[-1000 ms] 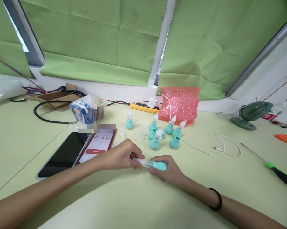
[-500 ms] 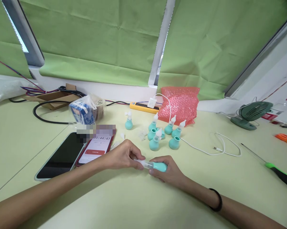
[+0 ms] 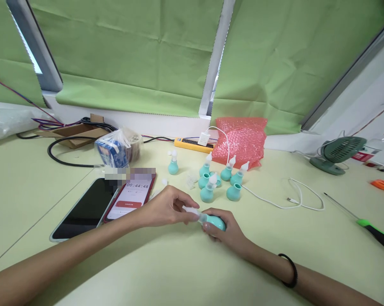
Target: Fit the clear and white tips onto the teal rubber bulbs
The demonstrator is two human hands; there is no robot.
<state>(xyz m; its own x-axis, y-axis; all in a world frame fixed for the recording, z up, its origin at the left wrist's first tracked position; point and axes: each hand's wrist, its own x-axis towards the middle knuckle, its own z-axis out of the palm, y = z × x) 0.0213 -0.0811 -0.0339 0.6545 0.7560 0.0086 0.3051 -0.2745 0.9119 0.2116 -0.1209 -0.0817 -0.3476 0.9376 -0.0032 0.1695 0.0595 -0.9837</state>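
Observation:
My right hand (image 3: 225, 229) is wrapped round the teal bulb of a nasal aspirator (image 3: 215, 222), held level just above the table. The thumb and fingers of my left hand (image 3: 171, 208) pinch the clear nozzle (image 3: 192, 210) at its other end, and the white tip points left. Beyond my hands stand several more teal bulbs. One aspirator with a clear nozzle (image 3: 207, 191) is closest, and an open bulb with no nozzle (image 3: 234, 192) stands to its right. Another aspirator (image 3: 173, 165) stands apart on the left. Small clear pieces (image 3: 191, 180) lie between them.
Two phones lie by my left forearm, one dark (image 3: 83, 212) and one showing a timer (image 3: 132, 195). Behind are a yellow power strip (image 3: 192, 145) and pink bubble wrap (image 3: 239, 142). A white cable (image 3: 274, 204), a screwdriver (image 3: 367, 223) and a green fan (image 3: 341, 153) are on the right.
The nozzle end has tilted up a little, and my left fingers have slid along it towards the bulb. My right hand keeps its grip on the bulb.

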